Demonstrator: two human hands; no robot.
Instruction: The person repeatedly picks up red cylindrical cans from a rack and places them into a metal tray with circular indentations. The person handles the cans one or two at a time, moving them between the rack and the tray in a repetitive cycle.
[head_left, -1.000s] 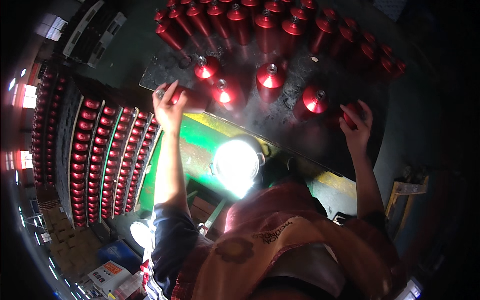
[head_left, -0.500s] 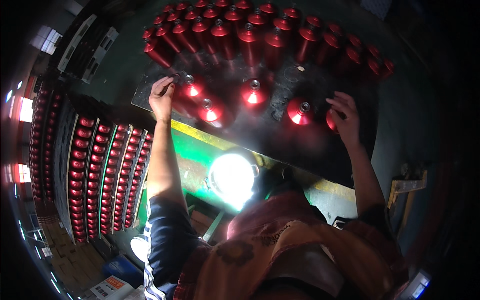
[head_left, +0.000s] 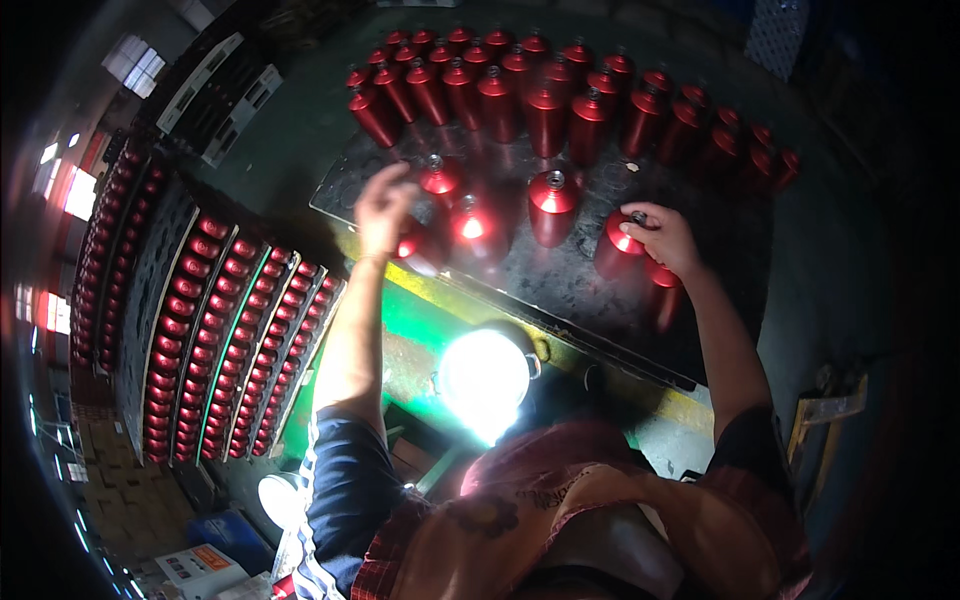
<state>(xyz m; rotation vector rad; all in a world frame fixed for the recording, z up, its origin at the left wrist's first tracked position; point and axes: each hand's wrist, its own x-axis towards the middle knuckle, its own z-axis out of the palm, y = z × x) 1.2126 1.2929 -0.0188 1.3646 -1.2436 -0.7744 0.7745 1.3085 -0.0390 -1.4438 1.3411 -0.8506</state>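
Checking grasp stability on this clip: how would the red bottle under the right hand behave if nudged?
The red bottle looks rigid metal, so no flex. Its glossy surface may be slippery. Upright and taller than wide under the right hand, it could tip, then roll.

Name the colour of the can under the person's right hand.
Glossy metallic red; the can under the right hand shows best in the head view.

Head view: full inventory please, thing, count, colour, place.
Red metal bottles: a few dozen, red, standing in rows at the far side of the work plate.
Loose bottles: about six, red, near side of the plate by the hands.
Work plate: one, dark, ahead of the person.
Racked bottles: many, red, in rows at left.
Lamp: one, bright white, below the plate.
Left hand: raised above a loose bottle.
Right hand: resting on a bottle.
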